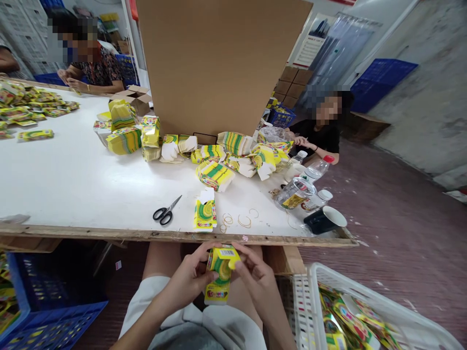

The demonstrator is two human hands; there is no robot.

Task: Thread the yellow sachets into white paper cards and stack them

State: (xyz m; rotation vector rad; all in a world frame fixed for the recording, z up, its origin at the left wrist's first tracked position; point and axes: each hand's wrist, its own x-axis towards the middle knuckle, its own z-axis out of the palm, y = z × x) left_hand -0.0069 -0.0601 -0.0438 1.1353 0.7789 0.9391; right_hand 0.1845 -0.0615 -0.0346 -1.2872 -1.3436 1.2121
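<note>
Over my lap, below the table's front edge, I hold a small yellow and green printed carton (218, 279). My left hand (191, 272) grips its left side, with the thumb across the front face. At the carton's upper right, my right hand (253, 270) pinches the edge, its thumb near a yellow flap. A barcode shows on the top part. On the table just ahead lies a flat carton (205, 214) with a white flap. Black-handled scissors (166, 212) rest to its left, and several rubber bands (243, 221) are scattered to its right.
Bundles of flat cartons (215, 175) line the table before a tall cardboard sheet (222, 63). Bottles, a jar (294, 194) and a dark mug (324, 221) stand at the right corner. A white basket (314, 296) and a blue crate (54, 321) flank me. Other people sit around the table.
</note>
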